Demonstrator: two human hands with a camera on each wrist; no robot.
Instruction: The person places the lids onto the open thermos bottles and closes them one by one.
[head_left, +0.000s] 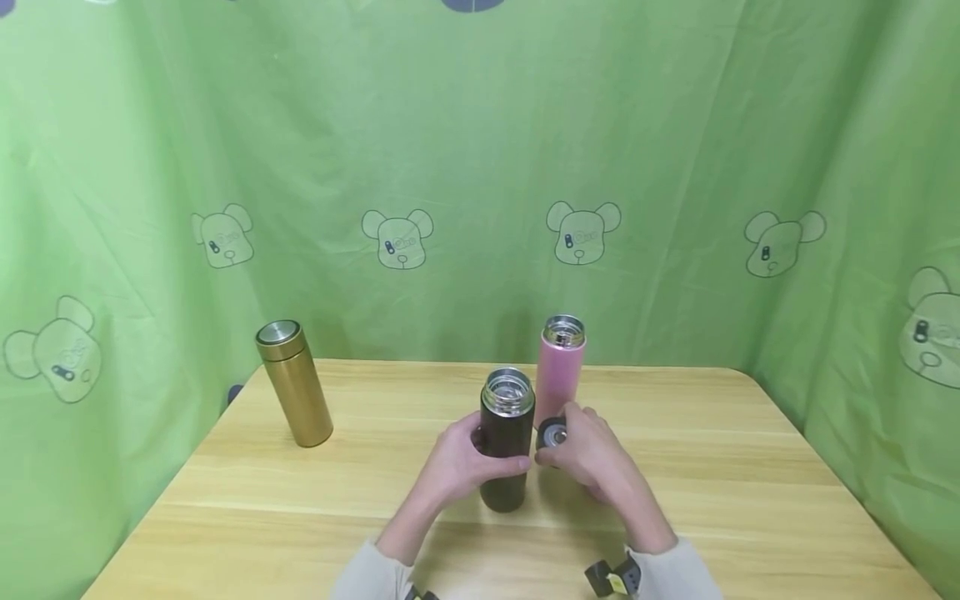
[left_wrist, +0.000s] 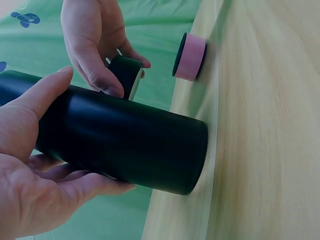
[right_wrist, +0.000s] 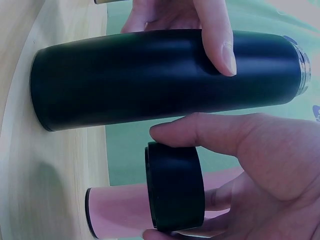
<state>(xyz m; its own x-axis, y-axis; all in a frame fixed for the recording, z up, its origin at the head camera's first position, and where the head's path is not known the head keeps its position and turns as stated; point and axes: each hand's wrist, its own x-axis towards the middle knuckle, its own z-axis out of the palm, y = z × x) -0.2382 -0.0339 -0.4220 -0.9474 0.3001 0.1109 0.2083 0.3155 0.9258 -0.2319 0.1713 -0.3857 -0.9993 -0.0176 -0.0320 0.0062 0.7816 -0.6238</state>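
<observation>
My left hand [head_left: 461,458] grips a black thermos bottle [head_left: 506,433] around its body, thumb across the near side. The bottle is upright and its metal mouth is uncovered; whether its base touches the table I cannot tell. Just right of it, my right hand [head_left: 588,450] holds a black lid [right_wrist: 176,187] between thumb and fingers, apart from the bottle. In the head view the lid's inner side shows. Behind that hand stands a pink thermos bottle [head_left: 560,375], also without a lid. A short pink cylinder with black rims, seemingly a lid [left_wrist: 191,56], sits on the table in the left wrist view.
A gold thermos bottle [head_left: 300,387] with its lid on stands at the left of the wooden table [head_left: 720,467]. Green curtains [head_left: 480,125] with bear prints hang behind the table and at both sides.
</observation>
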